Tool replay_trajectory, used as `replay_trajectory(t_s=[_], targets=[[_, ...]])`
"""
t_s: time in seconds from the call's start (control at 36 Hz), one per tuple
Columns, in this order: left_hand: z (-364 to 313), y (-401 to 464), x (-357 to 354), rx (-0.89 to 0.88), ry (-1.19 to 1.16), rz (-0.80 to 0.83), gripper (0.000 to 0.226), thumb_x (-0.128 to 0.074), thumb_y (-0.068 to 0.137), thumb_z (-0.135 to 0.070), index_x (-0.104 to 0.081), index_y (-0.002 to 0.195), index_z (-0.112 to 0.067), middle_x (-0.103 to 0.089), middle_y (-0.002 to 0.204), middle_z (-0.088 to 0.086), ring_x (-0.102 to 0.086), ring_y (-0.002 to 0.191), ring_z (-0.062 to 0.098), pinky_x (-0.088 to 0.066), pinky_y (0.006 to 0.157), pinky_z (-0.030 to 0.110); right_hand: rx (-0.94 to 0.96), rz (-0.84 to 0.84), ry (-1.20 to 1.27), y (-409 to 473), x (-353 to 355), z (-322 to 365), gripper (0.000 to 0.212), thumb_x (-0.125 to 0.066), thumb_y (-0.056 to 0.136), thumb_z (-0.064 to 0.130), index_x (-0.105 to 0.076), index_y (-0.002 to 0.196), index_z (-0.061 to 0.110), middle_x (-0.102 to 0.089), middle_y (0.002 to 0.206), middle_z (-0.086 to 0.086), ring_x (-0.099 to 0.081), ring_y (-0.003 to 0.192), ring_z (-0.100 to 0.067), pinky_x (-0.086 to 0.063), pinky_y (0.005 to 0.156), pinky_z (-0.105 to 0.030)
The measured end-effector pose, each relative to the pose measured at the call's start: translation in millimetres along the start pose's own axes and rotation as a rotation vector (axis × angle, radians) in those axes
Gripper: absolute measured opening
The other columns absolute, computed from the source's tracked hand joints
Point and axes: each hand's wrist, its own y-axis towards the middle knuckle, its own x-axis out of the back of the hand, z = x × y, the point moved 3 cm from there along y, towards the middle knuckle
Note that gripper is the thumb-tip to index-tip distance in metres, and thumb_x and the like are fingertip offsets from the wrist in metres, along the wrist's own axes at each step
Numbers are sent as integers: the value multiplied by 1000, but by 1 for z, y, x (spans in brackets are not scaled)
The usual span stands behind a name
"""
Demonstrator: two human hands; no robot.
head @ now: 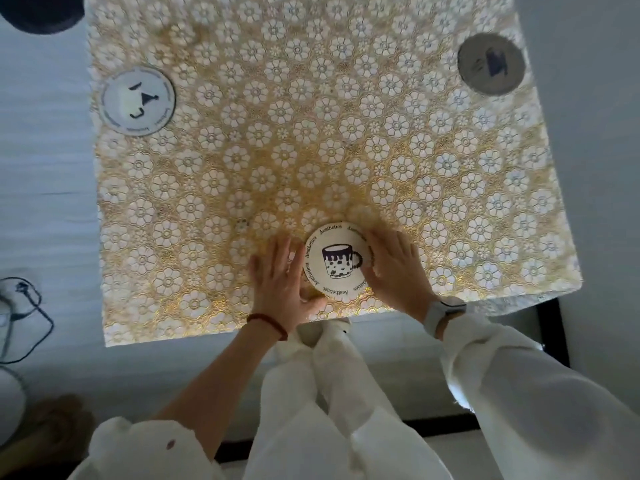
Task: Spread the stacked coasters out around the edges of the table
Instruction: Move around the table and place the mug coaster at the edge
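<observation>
A round white coaster (337, 261) with a dark mug drawing and lettering around its rim lies near the table's front edge. Whether more coasters lie under it I cannot tell. My left hand (280, 282) rests flat against its left side, thumb under its lower rim. My right hand (393, 268) touches its right side with fingers spread over the rim. A second white coaster (137, 101) sits at the far left edge. A third, grey in shadow, coaster (491, 64) sits at the far right corner.
The table (311, 133) is covered by a gold cloth with white flowers. A dark round object (38, 12) is beyond the far left corner. Cables (24, 317) lie on the floor at the left. My white-clad legs stand against the front edge.
</observation>
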Motion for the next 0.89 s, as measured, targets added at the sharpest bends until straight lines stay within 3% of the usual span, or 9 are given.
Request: replay_trajectory(t_s=[0.14,0.33,0.67,0.89], targets=[[-7,2,-5,73,-22,28,112,-70,57,-60,-8,143,-23,-3,155,11,6,141,29,7,110,61,37,-8,-21,-8,0,-10,66,-51,81,52,-34,132,13,-37,138,-7,-32,125,-29,-35,100,-46],[-10,1,-7,100,-25,7,110,-70,57,-60,-10,142,-27,-4,155,10,7,141,28,8,109,59,69,40,-23,-11,-1,-14,85,-63,71,52,-27,137,14,-32,143,-7,-23,134,-28,-30,106,-47],[-12,0,-7,120,-50,6,109,-73,54,-59,-16,142,-26,-8,154,10,5,142,30,6,110,59,59,4,-62,-11,0,-21,80,-62,69,53,-32,134,19,-33,143,-3,-20,135,-26,-24,106,-47],[-16,-5,-7,116,-59,19,110,-71,55,-60,-13,142,-27,1,155,10,12,141,30,15,108,55,79,16,-68,-13,-4,-26,82,-64,69,52,-31,136,17,-32,144,-5,-20,137,-27,-19,110,-48]])
